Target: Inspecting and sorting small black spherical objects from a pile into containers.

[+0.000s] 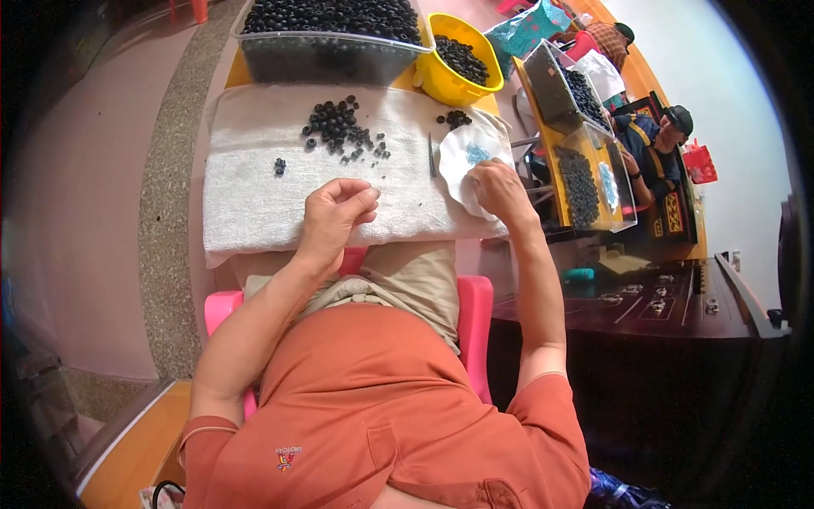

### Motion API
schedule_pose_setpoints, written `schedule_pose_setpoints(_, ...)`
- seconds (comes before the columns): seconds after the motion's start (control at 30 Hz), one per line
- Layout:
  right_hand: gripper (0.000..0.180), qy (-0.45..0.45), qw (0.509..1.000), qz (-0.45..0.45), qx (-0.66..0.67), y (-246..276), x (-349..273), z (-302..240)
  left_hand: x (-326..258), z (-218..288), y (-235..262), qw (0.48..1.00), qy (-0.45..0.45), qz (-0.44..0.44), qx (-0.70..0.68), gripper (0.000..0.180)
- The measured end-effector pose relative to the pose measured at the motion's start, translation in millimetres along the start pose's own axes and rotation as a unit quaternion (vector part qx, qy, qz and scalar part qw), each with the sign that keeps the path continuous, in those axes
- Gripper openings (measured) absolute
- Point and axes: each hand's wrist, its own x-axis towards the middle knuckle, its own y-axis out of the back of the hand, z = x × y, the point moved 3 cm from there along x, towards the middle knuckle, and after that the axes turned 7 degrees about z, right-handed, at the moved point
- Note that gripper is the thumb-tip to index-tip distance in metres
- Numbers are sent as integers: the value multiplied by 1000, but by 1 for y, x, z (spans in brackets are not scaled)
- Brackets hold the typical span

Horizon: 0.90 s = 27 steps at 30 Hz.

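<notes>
Left hand (pixel 332 212) sits mid-frame on the white towel (pixel 254 187), fingers curled and pinched, though whether they grip a bead I cannot tell. Right hand (pixel 500 191) presses closed fingertips onto the white dish (pixel 462 153) holding blue bits, right of the scattered black beads (pixel 343 127). This looks like the pick-up step; the next move needs a fine pinch.
</notes>
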Motion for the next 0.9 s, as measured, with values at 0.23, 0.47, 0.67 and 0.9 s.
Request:
schedule_pose_setpoints(0.23,15,-8,998,-57,-1,2,12,-10,1,-2,2,1000,-1,0,3,12)
schedule_pose_setpoints(0.47,16,-41,996,16,76,5,5,-8,0,-1,0,1000,0,-1,2,13)
schedule_pose_setpoints(0.67,12,-65,987,63,131,3,-2,-2,1,-2,1,1000,2,-5,10,12)
schedule_pose_setpoints(0.9,12,-129,954,103,251,6,-9,-1,-2,1,-2,1000,0,8,-6,10)
